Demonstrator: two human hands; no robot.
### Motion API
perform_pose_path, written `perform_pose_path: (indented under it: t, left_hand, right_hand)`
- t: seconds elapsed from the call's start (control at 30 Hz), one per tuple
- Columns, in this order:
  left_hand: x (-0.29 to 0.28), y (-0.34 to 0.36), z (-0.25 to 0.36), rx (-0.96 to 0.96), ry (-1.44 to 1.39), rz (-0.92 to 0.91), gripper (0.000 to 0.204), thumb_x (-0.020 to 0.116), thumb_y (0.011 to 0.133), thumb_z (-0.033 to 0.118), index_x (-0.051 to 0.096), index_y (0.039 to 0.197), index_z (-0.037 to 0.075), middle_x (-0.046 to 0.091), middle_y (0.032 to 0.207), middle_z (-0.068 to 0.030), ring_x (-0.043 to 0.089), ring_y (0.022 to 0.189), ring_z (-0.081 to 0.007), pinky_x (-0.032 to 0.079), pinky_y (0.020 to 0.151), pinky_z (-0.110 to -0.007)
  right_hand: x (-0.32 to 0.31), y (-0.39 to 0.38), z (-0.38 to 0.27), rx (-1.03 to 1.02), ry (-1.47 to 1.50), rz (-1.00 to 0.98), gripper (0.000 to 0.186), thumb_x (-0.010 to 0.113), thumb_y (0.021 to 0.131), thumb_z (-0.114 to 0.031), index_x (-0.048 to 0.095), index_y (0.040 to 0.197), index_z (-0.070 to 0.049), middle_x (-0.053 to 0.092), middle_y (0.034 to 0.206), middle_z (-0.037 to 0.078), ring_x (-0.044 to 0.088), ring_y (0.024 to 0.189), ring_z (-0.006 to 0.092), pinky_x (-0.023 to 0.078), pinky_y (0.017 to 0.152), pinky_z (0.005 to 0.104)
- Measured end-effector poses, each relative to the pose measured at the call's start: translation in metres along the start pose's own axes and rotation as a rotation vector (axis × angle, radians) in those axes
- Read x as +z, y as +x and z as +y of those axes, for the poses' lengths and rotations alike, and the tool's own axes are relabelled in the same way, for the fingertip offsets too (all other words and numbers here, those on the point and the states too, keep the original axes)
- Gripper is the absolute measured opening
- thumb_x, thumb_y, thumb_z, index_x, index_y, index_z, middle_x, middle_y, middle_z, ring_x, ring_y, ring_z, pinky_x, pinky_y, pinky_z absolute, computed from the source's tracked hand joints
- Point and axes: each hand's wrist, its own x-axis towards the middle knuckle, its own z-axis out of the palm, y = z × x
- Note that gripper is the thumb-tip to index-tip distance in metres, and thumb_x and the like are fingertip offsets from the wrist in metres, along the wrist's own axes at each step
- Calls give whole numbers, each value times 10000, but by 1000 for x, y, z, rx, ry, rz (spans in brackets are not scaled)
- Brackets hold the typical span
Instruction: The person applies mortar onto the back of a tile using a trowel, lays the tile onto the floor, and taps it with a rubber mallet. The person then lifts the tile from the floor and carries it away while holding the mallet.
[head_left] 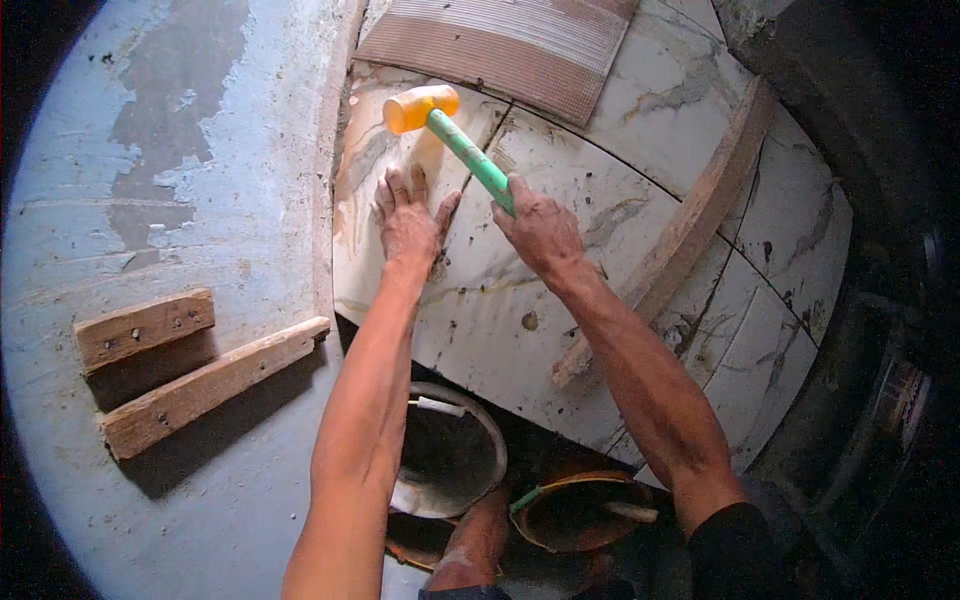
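Note:
My right hand (540,228) is wrapped round the green handle of a rubber mallet (422,108) with an orange-yellow head. The mallet points away and to the left, its head beyond my left fingertips; whether it touches the surface I cannot tell. My left hand (408,218) lies flat with fingers apart on a white marble-patterned tile (560,180), beside the wall. Dark joint lines run between this tile and its neighbours. Specks and smudges of dirt mark the tiles.
A long wooden bar (690,225) lies across the tiles on the right. A brown ribbed panel (500,50) is at the far end. Wooden pieces (215,385) are fixed to the peeling blue wall (80,250). Below stand a pale bucket (497,440) and a dark bowl-like container (585,548).

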Motion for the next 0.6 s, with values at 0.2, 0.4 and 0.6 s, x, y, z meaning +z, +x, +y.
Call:
perform_pose_path:
  t: [0.2,0.4,0.6]
  left_hand:
    - [9,2,-6,8,-9,64,723,311,827,584,215,1353,96,187,1370,-220,153,1276,-360,145,1031,-468]
    - [9,2,-5,7,2,58,735,306,823,594,199,1360,104,189,1368,-220,159,1278,-351,152,1032,-462]
    - [4,1,-3,-2,-25,31,730,347,819,579,219,1350,95,162,1370,-237,149,1266,-389,160,1029,-468]
  right_hand:
    - [-3,-6,2,-128,47,74,313,543,806,-268,447,1009,-50,573,716,169,575,647,350,449,560,445]
    - [-2,-2,3,-148,23,86,300,538,790,-257,457,1005,-64,595,741,166,594,658,346,478,576,443]
    - [-3,3,-1,-139,-12,75,310,540,788,-249,451,1007,-49,587,681,186,597,626,350,477,557,450]
